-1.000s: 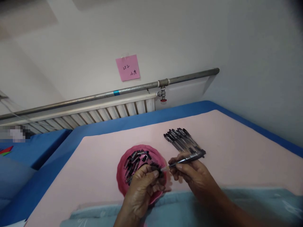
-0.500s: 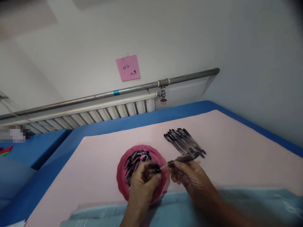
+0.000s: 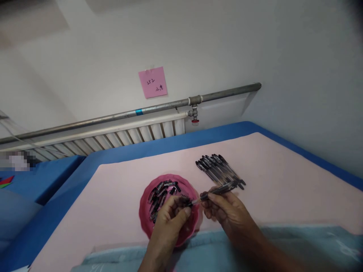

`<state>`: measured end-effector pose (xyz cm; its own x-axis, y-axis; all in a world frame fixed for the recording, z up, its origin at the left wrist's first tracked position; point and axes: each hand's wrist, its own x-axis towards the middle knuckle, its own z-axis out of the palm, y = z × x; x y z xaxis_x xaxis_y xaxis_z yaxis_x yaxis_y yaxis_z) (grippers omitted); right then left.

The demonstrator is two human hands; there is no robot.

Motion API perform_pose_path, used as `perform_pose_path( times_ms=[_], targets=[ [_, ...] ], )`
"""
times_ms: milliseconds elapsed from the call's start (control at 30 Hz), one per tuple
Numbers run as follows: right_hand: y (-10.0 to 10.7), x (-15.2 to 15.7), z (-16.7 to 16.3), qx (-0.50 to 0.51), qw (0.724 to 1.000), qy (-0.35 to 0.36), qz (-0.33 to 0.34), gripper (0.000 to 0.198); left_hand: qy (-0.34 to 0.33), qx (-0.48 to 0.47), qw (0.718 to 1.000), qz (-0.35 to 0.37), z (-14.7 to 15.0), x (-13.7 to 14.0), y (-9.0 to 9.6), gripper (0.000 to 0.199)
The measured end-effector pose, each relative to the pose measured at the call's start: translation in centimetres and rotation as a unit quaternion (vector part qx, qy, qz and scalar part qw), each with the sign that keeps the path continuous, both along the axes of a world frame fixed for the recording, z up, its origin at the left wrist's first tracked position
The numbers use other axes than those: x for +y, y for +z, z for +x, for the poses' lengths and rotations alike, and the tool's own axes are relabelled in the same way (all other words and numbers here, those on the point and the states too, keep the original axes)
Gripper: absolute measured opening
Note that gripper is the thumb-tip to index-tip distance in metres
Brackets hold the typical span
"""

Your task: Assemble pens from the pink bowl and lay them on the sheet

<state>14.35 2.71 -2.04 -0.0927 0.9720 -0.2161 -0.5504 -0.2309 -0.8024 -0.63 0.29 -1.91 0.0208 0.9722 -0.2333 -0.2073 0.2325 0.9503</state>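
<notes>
My left hand [image 3: 171, 215] is closed over the near right part of a pink scalloped bowl [image 3: 143, 226]. Between its thumb and fingertips it pinches a small black-and-clear pen cap [image 3: 194, 203]. Several similar caps [image 3: 159, 196] lie loose in the bowl. Just to the right, my right hand [image 3: 227, 211] grips dark pens [image 3: 219, 189], their exact number unclear. The near end of one points at the cap, almost touching it or just inside; the frame is too blurred to tell. Beyond that hand several capped black pens [image 3: 214, 168] lie side by side.
Pink sheeting [image 3: 119, 196] covers the blue-edged table [image 3: 176, 145]. A light blue cloth [image 3: 204, 245] lies along the near edge. Behind stand a white radiator [image 3: 133, 136], a metal pipe [image 3: 113, 118] and a valve [image 3: 195, 113]. A pink note [image 3: 153, 82] is on the wall.
Both hands stay almost in place over the bowl. The pen cap and the held pens shift only slightly, with more of the cap's clear part showing. The view moves a little.
</notes>
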Motion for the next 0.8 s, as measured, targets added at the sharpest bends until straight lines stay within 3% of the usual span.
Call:
perform_pose_path(
  times_ms=[167,433,533,700,800],
  targets=[
    [0.4,-0.2,0.0,-0.007,1.000,0.006,-0.001,0.030,-0.036,-0.002,0.998,-0.047,-0.1,-0.3,0.1,0.039],
    [-0.2,0.1,0.1,-0.010,1.000,0.016,-0.008,0.028,-0.018,0.014,1.000,-0.009,-0.2,-0.1,0.0,0.035],
    [-0.3,0.1,0.1,-0.028,1.000,0.009,-0.007,0.030,-0.065,0.015,0.997,-0.032,-0.2,-0.3,0.5,0.038],
    [-0.5,-0.1,0.0,-0.037,0.999,0.019,0.005,0.028,-0.141,0.086,0.985,-0.045,-0.4,-0.5,0.4,0.041],
    [-0.7,0.0,-0.1,-0.041,0.999,0.027,-0.001,0.027,-0.112,0.153,0.982,0.001,-0.3,-0.5,-0.1,0.038]
  ],
)
